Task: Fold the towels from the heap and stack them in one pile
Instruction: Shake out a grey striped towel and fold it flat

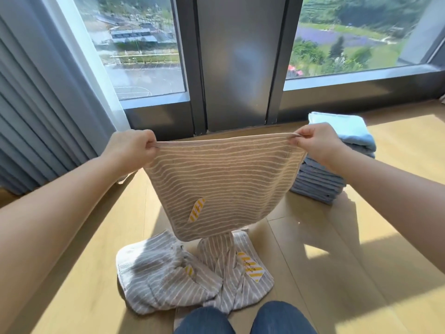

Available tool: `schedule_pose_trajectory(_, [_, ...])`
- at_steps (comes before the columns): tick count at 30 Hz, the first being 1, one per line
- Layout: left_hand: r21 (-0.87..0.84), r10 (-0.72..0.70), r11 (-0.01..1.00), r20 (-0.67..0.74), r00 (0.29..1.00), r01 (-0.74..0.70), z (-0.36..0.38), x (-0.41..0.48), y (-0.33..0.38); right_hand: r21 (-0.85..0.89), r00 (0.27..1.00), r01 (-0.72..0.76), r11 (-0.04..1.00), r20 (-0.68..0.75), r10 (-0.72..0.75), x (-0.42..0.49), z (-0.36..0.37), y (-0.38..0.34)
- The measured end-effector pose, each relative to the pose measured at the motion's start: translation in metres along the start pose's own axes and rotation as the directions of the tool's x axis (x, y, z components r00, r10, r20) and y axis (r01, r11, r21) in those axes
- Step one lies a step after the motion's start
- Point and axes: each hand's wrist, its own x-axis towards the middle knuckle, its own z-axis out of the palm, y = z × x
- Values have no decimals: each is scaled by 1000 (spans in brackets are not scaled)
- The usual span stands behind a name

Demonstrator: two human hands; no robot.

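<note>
The person holds one striped towel [224, 184] up in the air, spread flat towards the camera. The left hand [131, 147] pinches its top left corner and the right hand [315, 141] pinches its top right corner, the fingers [298, 139] of each hand curled tight on the hem. The top edge runs level from left to right between the two hands, pulled nearly taut, and this is the towel's long axis as it is held. The rest hangs straight down from that edge, a yellow label [197, 209] showing on the lower left part, and the bottom edge hangs just above the heap [168, 276].

The heap, more striped towels lying crumpled, sits on the wooden floor [361, 237] just in front of the person's knees [284, 317], directly under the held towel. The pile [320, 186] of folded blue towels stands on the floor to the right, just beyond the right hand and partly hidden behind the towel's right edge. The right hand is plainly the nearer one to it; the left hand is well apart from it, across the towel's full width.

Judging from this, the fold is not yet begun. The likely next move brings one corner across to meet the other, or lowers the towel to the floor, and the finished towel would then go rightwards onto the pile
</note>
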Motion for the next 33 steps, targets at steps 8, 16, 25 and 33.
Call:
schedule_pose_trajectory(8, [-264, -41, 963, 35, 999, 49, -14, -1, -12, 11, 999, 16, 1000, -28, -16, -6, -14, -2])
schedule_pose_trajectory(16, [-358, -62, 932, 2, 998, 59, -21, 11, -15, -31, 999, 17, 999, -49, -19, 7, -21, -6])
schedule_pose_trajectory(25, [-129, -215, 969, -29, 976, 210, 30, 45, -10, -162, 994, -77, 984, -84, 64, 58, 23, 19])
schedule_pose_trajectory(33, [-278, -303, 927, -159, 940, 251, 37, 84, -10, -82, 964, -52, 995, -265, 28, 101, 26, 12])
